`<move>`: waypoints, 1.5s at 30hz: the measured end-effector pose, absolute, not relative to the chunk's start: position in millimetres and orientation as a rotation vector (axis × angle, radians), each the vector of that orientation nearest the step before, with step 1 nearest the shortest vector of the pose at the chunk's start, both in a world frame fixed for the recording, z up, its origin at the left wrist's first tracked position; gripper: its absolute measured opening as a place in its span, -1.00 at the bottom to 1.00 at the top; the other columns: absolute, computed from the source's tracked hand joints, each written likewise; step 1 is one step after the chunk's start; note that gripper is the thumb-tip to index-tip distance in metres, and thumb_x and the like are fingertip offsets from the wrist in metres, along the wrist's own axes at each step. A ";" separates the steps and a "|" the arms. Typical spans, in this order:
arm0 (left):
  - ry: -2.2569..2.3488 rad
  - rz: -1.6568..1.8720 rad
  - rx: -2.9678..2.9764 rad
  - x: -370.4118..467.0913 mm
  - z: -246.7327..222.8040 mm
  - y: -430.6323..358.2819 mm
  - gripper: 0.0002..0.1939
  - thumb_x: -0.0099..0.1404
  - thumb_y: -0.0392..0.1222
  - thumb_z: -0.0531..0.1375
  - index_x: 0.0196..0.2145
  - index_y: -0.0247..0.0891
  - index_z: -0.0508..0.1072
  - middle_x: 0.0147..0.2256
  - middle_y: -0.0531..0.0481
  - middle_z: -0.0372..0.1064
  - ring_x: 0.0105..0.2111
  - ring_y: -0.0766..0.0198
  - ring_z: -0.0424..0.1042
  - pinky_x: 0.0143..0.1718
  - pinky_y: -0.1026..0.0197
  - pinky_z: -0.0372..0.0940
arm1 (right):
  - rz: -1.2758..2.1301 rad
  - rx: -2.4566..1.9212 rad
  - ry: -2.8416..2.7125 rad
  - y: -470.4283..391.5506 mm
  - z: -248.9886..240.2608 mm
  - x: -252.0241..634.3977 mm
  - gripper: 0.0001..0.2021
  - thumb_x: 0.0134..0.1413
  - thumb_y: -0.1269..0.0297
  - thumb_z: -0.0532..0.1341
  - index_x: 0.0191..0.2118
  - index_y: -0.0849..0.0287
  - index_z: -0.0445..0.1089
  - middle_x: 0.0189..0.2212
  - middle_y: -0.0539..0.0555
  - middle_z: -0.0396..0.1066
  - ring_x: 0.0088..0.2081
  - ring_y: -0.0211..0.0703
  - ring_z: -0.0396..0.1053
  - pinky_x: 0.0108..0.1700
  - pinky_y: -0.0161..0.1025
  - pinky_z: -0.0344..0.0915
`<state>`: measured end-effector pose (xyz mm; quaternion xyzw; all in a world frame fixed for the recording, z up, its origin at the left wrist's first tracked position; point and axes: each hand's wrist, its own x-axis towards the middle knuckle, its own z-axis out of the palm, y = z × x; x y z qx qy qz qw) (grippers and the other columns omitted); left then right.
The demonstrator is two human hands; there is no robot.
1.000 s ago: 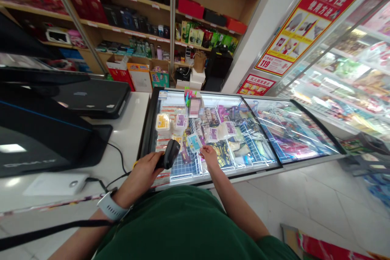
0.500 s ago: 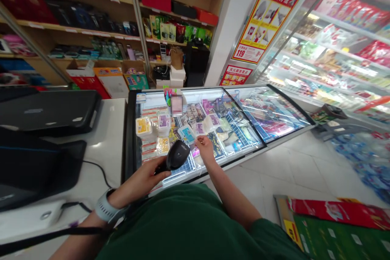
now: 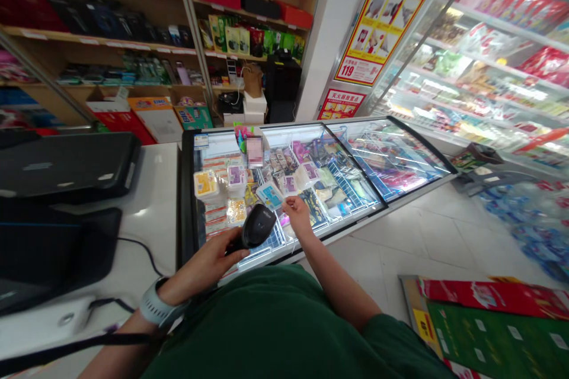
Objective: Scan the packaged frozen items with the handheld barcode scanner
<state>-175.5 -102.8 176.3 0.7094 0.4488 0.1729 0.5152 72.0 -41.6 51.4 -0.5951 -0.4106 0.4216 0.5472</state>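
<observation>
My left hand [image 3: 222,247] is wrapped round the handle of a black barcode scanner [image 3: 258,225], whose head sits above the chest freezer. My right hand [image 3: 297,213] is closed in a pinch at the right edge of a clear plastic box with a blue label [image 3: 269,195]. This box lies at an angle just past the scanner head. Beside it is a purple-labelled box [image 3: 288,184]. More plastic boxes stand on the freezer glass: a yellow-labelled one [image 3: 206,183] at the left and another purple-labelled one [image 3: 237,177] near it.
The chest freezer [image 3: 383,208] stretches away to the right, with packaged food in wire baskets under its glass. To the left is a white counter [image 3: 160,189] with black devices and a cable. Shrink-wrapped bottles [image 3: 528,225] and a green carton [image 3: 498,331] stand at the right.
The view has shifted slightly, so the freezer and shelves sit a little further left. Both hands keep nearly the same pose, with the scanner still in the left.
</observation>
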 end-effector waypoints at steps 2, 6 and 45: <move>1.080 0.428 1.697 -175.3 176.8 -102.6 -0.65 0.25 -0.01 0.17 -0.09 -0.26 0.43 -0.14 -0.10 0.49 -0.12 0.08 0.45 -0.06 0.11 0.32 | 1.003 -1.412 -0.972 -40.8 49.7 71.7 -0.77 -0.11 0.18 0.29 -0.31 0.16 0.36 -0.42 -0.03 0.40 -0.43 -0.23 0.40 -0.30 -0.24 0.41; 1.078 0.443 1.686 -175.1 178.1 -102.0 -0.66 0.25 -0.02 0.18 -0.10 -0.25 0.44 -0.14 -0.09 0.49 -0.14 0.09 0.46 -0.08 0.12 0.33 | 1.009 -1.419 -0.974 -40.3 48.8 71.6 -0.76 -0.12 0.17 0.29 -0.30 0.16 0.37 -0.41 -0.03 0.41 -0.43 -0.23 0.41 -0.29 -0.23 0.41; 1.577 0.499 1.576 -250.1 124.7 -124.9 -0.34 0.21 0.17 0.15 0.14 -0.29 0.29 0.04 -0.21 0.46 0.02 -0.05 0.45 0.05 -0.03 0.34 | 1.245 -1.875 -0.526 14.2 11.8 112.8 -0.69 0.27 0.15 0.19 0.02 0.23 0.34 -0.07 0.13 0.40 -0.15 -0.14 0.43 -0.12 -0.10 0.43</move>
